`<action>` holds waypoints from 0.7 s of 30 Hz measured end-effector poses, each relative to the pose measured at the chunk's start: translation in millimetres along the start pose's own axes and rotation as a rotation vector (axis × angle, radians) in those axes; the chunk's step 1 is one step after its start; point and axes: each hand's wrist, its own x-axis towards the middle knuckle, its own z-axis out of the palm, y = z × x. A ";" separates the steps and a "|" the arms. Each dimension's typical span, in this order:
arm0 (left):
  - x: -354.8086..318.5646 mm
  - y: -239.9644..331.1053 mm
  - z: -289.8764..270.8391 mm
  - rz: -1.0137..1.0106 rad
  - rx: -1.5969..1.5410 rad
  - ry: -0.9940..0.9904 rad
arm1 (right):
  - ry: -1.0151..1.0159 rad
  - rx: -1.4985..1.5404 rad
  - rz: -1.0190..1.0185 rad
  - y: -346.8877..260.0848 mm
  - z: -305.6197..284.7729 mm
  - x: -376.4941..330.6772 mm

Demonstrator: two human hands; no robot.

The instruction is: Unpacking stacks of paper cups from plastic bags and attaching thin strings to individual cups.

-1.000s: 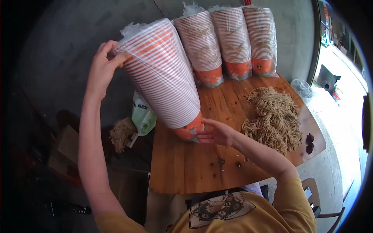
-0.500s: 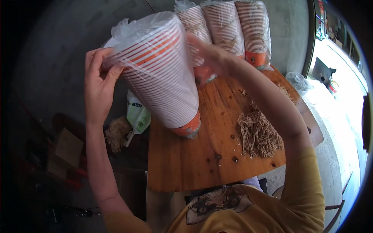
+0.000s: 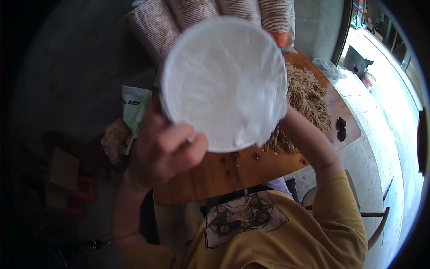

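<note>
A plastic-wrapped stack of paper cups [image 3: 224,80] is tipped up toward my face, so its round white end fills the upper middle. My left hand [image 3: 163,150] grips the stack's lower left rim with fingers over the plastic. My right hand is hidden behind the stack; only my right forearm [image 3: 309,143] shows, rising from the lower right to the stack's right edge. Below lies a wooden table [image 3: 233,172].
Several more wrapped cup stacks [image 3: 156,27] lean against the grey wall at the table's far edge. A heap of tan straw-like fibre [image 3: 309,103] lies on the table's right part. A green and white bag [image 3: 134,107] sits off the left edge. A chair [image 3: 371,224] stands at lower right.
The cup stack has swung from tilted upright on the table to end-on toward me. My left hand moved from its top side to its near rim. My right arm went behind it.
</note>
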 end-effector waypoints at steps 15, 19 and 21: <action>-117.7 106.0 91.3 -0.181 0.445 -0.276 | 0.567 -0.982 -0.231 3.6 15.2 -92.7; -116.8 122.4 95.4 -0.353 0.359 -0.224 | 0.506 -1.317 -0.318 20.2 56.3 -163.0; -110.1 131.7 96.0 -0.396 0.317 -0.201 | 0.335 -1.607 -0.134 36.7 82.0 -175.1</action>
